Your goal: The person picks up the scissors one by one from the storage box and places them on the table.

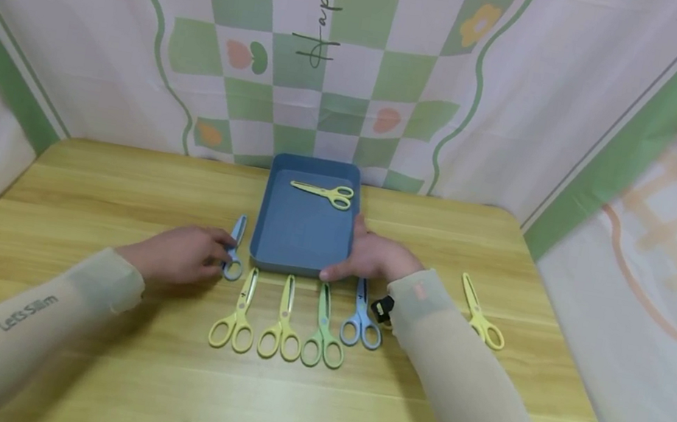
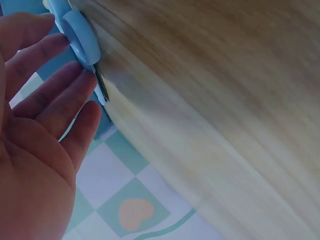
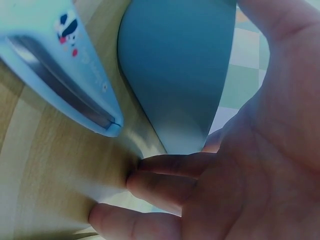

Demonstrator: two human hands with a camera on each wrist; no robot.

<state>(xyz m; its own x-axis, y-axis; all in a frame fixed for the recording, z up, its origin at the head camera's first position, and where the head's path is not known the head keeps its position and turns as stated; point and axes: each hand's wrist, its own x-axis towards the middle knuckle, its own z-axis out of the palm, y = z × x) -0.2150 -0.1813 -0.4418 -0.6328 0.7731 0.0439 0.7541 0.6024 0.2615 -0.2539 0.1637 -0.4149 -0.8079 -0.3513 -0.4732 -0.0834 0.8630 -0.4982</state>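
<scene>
My left hand [image 1: 191, 255] is beside the tray's left edge, its fingers touching a pair of blue scissors [image 1: 239, 228]. In the left wrist view, those scissors [image 2: 82, 37] lie against the fingertips, and the fingers are fairly straight. My right hand [image 1: 374, 256] rests at the front right corner of a blue tray [image 1: 295, 267], thumb and fingers spread around it. The right wrist view shows extended fingers beside the tray wall [image 3: 175, 65]. Inside the tray lies a pair of yellow scissors [image 1: 331, 195]. Near the right hand are blue scissors [image 1: 360, 312].
In front of the tray lie yellow scissors [image 1: 241, 310], more yellow scissors [image 1: 284, 318] and green scissors [image 1: 324, 324]. Another yellow pair of scissors [image 1: 478, 316] lies to the right. A small black device [image 1: 383, 308] sits by the right wrist. Patterned cloth [image 1: 328, 112] hangs behind the wooden table [image 1: 133, 192].
</scene>
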